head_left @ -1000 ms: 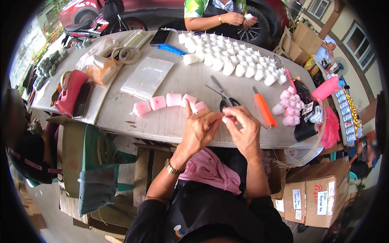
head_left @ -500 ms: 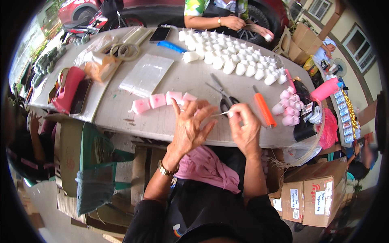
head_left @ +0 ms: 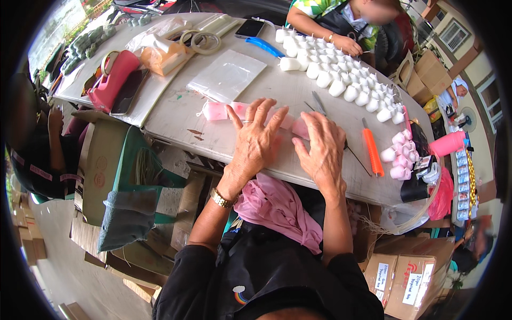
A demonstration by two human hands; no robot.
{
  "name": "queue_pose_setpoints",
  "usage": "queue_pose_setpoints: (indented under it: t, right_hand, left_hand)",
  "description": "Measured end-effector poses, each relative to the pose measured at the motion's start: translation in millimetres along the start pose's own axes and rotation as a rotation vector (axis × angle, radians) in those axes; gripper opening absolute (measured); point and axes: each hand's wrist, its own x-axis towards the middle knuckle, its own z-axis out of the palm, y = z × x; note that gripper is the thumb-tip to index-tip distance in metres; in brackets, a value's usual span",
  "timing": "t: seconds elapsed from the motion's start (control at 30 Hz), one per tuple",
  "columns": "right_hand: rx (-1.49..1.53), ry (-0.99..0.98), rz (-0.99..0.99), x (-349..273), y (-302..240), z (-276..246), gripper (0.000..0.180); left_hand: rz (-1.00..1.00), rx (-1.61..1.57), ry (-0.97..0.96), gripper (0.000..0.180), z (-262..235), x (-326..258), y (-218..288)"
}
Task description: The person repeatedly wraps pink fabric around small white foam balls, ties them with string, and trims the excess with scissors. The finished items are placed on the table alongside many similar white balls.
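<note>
My left hand [head_left: 255, 140] lies flat with fingers spread on the grey table [head_left: 181, 109], its fingertips over a row of pink candles [head_left: 220, 111]. My right hand [head_left: 321, 148] rests beside it, fingers apart, touching the right end of that pink row [head_left: 300, 128]. Neither hand grips anything. Just beyond my right hand lie scissors [head_left: 319, 104] and an orange-handled cutter [head_left: 372, 152]. A thin wick or wire [head_left: 356, 159] lies to the right of my right hand.
Several white candles [head_left: 341, 80] cover the far side, where another person [head_left: 336, 24] works. Pink candles [head_left: 397, 154] cluster at right. A clear plastic bag stack [head_left: 228, 74], tape rolls [head_left: 205, 42], phone [head_left: 249, 28], pink tape dispenser [head_left: 112, 80] and cardboard boxes [head_left: 410, 277] surround.
Both hands were raised, pinching a thin wick between them; now they have dropped flat onto the table over the pink candles, fingers spread.
</note>
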Motion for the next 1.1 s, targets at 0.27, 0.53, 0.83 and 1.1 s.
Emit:
queue_pose_setpoints:
  t: [0.27, 0.53, 0.83, 1.1]
  right_hand:
    - [-0.097, -0.09, 0.002, 12, -4, 34, 0.065]
    - [0.007, -0.126, 0.012, 22, -6, 34, 0.065]
    - [0.033, -0.18, -0.026, 29, -7, 35, 0.056]
    - [0.146, -0.134, -0.052, 16, 6, 28, 0.044]
  left_hand:
    - [0.146, 0.031, -0.077, 0.04, -4, 13, -46]
    - [0.199, 0.08, -0.067, 0.03, -9, 17, -60]
    - [0.124, 0.059, -0.146, 0.038, -13, 17, -55]
    - [0.201, -0.113, -0.133, 0.069, 1, 5, 0]
